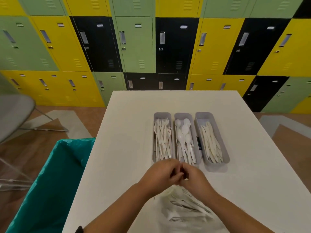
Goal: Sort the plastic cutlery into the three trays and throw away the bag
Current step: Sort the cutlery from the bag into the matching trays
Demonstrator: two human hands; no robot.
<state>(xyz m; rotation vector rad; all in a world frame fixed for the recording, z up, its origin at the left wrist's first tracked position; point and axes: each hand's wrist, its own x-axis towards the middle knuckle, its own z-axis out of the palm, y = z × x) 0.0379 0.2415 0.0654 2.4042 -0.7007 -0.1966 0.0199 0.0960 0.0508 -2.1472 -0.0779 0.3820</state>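
Three grey trays stand side by side on the white table (pixel 127 148): the left tray (pixel 161 115) holds forks, the middle tray (pixel 183 115) holds spoons, the right tray (pixel 204 116) holds knives. Near the table's front edge lies a clear plastic bag (pixel 185 207) with several pieces of white cutlery inside. My left hand (pixel 161 174) and my right hand (pixel 196 179) meet just above the bag's far end, fingers curled together. They seem to pinch the bag's top, though motion blur hides the exact grip.
A bin lined with a teal bag (pixel 50 182) stands against the table's left side. A grey chair (pixel 15 115) is at the far left. Yellow, green and black lockers (pixel 151 47) fill the wall behind the table.
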